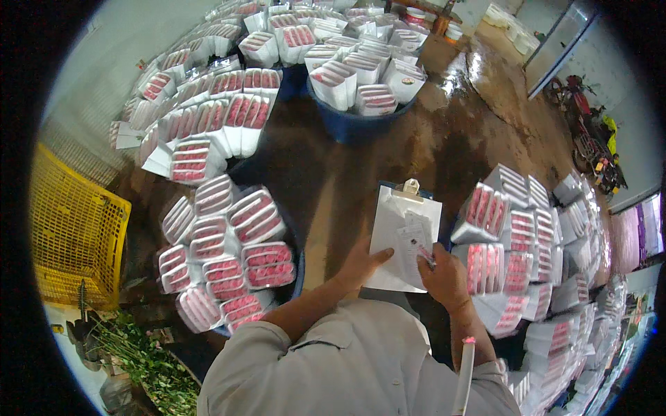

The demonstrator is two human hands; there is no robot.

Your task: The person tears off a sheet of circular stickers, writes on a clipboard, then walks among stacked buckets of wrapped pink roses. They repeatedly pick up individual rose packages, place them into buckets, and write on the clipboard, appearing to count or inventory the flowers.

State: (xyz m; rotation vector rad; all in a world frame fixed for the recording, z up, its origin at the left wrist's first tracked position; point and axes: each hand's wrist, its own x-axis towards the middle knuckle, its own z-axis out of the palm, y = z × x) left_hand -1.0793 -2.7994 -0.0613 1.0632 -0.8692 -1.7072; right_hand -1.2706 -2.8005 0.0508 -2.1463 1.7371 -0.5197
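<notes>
Gripping clipboard [383, 232], left hand [361, 262] closed on edge, right hand [445, 276] fingers pinching paper slip [413, 239], wet floor [479, 104], blue tub [350, 127], wrapped roses [270, 263].

Over there, papers [383, 225] on clipbd [411, 187], btwn L bunches [209, 238] & R bunches [485, 208]; crate [78, 225] far L, motorbike [588, 135] far R, tub [350, 126] ahead.

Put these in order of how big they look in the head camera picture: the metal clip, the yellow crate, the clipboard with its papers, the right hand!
Largest to smallest:
1. Yellow crate
2. Clipboard with its papers
3. Right hand
4. Metal clip

That's only how they look; real sizes may differ.
</notes>
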